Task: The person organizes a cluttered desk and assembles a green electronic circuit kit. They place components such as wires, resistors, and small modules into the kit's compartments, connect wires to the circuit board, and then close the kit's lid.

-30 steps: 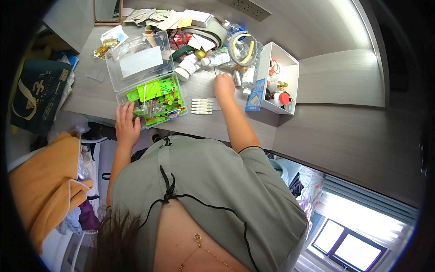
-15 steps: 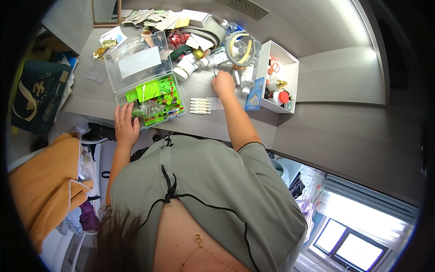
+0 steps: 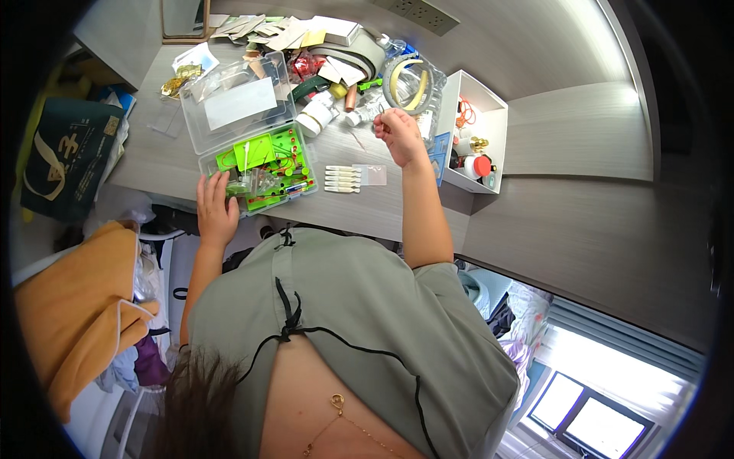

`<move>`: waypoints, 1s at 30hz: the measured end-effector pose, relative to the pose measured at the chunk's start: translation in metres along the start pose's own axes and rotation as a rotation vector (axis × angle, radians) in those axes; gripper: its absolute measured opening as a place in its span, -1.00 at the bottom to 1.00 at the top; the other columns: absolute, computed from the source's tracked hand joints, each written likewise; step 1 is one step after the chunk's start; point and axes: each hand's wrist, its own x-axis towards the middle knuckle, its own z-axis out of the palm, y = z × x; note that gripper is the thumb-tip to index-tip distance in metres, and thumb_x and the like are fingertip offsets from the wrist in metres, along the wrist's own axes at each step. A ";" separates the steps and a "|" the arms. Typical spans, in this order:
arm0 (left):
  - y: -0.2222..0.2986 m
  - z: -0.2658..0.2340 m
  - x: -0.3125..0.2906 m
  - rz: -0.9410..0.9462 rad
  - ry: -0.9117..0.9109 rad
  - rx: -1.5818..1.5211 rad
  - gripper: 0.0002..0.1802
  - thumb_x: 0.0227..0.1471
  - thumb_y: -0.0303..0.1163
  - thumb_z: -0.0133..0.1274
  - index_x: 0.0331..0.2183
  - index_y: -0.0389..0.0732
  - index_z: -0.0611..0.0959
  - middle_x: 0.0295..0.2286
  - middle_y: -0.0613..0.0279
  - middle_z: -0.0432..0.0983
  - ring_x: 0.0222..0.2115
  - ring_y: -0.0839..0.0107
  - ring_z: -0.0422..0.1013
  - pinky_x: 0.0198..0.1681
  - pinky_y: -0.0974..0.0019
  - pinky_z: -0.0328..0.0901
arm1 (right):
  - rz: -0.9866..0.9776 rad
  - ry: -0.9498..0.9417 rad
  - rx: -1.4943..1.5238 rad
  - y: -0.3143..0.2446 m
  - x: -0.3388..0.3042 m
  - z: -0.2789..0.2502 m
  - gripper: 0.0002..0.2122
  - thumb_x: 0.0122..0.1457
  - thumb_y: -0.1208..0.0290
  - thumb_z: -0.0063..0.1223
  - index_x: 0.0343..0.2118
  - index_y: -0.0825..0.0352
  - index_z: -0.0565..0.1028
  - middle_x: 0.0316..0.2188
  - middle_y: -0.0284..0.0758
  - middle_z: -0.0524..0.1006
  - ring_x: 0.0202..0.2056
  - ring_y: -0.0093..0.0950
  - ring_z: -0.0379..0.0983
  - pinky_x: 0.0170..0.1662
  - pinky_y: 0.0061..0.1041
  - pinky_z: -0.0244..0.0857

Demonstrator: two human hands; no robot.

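Note:
My left hand [image 3: 217, 213] lies with fingers outstretched on the near left edge of a clear plastic box [image 3: 312, 172]. Inside the box are a bright green tray [image 3: 254, 152], coloured wires and small clear bags. Over the desk on the right, my right hand [image 3: 403, 136] is raised with its fingers pinched together. Something thin and dark shows by its fingertips, too small to name. Several small white vials [image 3: 342, 179] lie in a row between the hands, with a small translucent packet [image 3: 375, 175] beside them. A white bottle [image 3: 313, 121] lies beyond the vials.
A white open box [image 3: 501, 145] at the right holds small bottles and orange cord. Behind my right hand are a ring-shaped headband [image 3: 391, 83] and clear bottles. Papers [image 3: 287, 34] and a grey case [image 3: 367, 55] are piled at the back. A dark green bag [image 3: 69, 149] stands left.
My right hand has lifted and shifted right, away from the packet and bottles. A green piece and a brown cylinder now show among the bottles. My left hand stays on the box edge.

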 end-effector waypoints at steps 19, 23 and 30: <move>0.004 -0.007 -0.004 0.023 0.056 0.029 -0.33 0.10 -0.19 0.01 0.21 -0.13 0.30 0.19 0.04 0.18 0.23 0.04 0.04 0.28 -0.07 -0.10 | -0.842 -0.624 -1.486 0.088 -0.060 0.115 -0.91 -0.07 0.44 0.15 -0.47 0.23 0.48 -0.37 -0.34 0.47 -0.26 -0.29 0.43 -0.24 -0.30 0.33; 0.024 -0.012 0.013 0.102 -0.028 0.101 -0.40 0.11 -0.10 0.00 0.17 -0.02 0.38 0.18 0.08 0.19 0.22 0.09 0.09 0.26 -0.15 -0.13 | -0.843 -0.564 -1.565 0.090 -0.050 0.107 -0.92 -0.04 0.41 0.14 -0.44 0.19 0.53 -0.33 -0.36 0.48 -0.21 -0.32 0.44 -0.17 -0.33 0.33; 0.036 0.004 0.027 0.184 -0.099 0.004 -0.75 0.00 -0.17 0.14 -0.26 -0.04 0.61 -0.01 0.16 0.39 0.08 0.08 0.25 0.16 -0.05 0.05 | -0.737 0.090 -1.285 0.093 -0.034 0.074 -0.91 0.06 0.40 0.12 -0.38 0.27 0.50 -0.34 -0.28 0.48 -0.22 -0.27 0.43 -0.18 -0.28 0.33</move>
